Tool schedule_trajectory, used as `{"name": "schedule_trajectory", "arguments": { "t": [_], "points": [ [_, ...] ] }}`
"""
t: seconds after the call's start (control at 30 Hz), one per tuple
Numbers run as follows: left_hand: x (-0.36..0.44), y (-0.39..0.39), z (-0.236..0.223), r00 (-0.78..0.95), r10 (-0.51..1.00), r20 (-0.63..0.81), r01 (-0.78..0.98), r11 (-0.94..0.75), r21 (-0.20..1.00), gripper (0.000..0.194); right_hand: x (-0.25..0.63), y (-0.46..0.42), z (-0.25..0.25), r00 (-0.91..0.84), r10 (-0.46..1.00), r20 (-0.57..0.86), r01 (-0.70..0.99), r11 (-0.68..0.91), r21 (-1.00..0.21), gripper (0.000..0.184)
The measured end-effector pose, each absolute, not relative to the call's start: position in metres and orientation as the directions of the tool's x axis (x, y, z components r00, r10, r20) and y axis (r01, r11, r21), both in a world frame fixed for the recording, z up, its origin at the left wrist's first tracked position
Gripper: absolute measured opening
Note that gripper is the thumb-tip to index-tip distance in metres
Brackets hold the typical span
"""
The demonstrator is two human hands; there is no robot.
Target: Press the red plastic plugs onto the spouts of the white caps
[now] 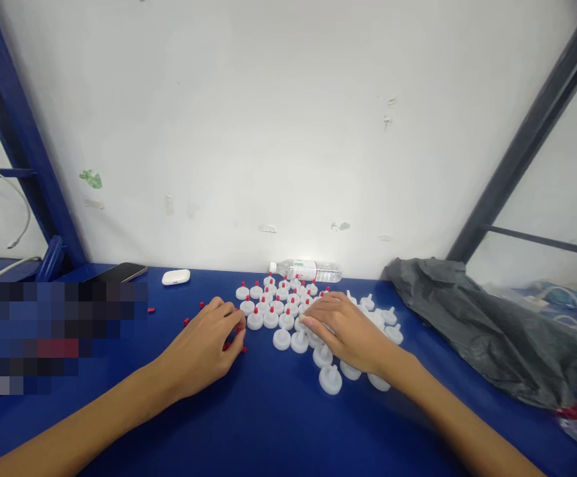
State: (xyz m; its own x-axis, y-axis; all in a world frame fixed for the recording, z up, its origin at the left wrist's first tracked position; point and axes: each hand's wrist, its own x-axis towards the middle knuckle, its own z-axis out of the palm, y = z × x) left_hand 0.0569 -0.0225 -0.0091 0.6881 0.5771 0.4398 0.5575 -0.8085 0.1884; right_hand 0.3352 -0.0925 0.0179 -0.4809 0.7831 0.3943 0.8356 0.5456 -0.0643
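At the left edge of the cluster, my left hand is curled, with thumb and fingertips close together around a small red tip cap. More red tip caps lie under and beside it. My right hand bends over the white nozzle caps, thumb and fingertips close together at one of them; the fingers hide much of the grip. Rows of white nozzle caps with red tips stand upright between and beyond my hands. Around my right hand the nozzle caps have bare spouts, some tilted.
A clear plastic bottle lies against the wall behind the caps. On the left are a white earbud case, a phone and a blurred-out patch. A grey plastic bag covers the right side of the blue table.
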Motion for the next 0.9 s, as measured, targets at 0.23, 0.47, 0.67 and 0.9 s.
{"name": "schedule_trajectory", "arguments": {
  "t": [0.23,0.47,0.67,0.9],
  "points": [
    [0.056,-0.023,-0.009,0.682,0.593,0.428,0.571,-0.797,0.195,0.019,0.335,-0.094,0.016,-0.466,0.786,0.406,0.830,0.548,-0.107,0.035],
    [0.057,-0.024,-0.003,0.675,0.583,0.452,0.555,-0.805,0.209,0.031,0.324,-0.096,0.012,-0.519,0.813,0.264,0.806,0.568,-0.166,0.044],
    [0.060,-0.037,0.009,0.655,0.511,0.557,0.457,-0.855,0.246,0.026,0.320,-0.096,0.021,-0.462,0.746,0.479,0.811,0.575,-0.113,0.036],
    [0.059,-0.041,0.010,0.631,0.439,0.640,0.462,-0.875,0.145,0.011,0.275,-0.084,0.024,-0.624,0.549,0.557,0.612,0.786,-0.089,0.021]
  ]
}}
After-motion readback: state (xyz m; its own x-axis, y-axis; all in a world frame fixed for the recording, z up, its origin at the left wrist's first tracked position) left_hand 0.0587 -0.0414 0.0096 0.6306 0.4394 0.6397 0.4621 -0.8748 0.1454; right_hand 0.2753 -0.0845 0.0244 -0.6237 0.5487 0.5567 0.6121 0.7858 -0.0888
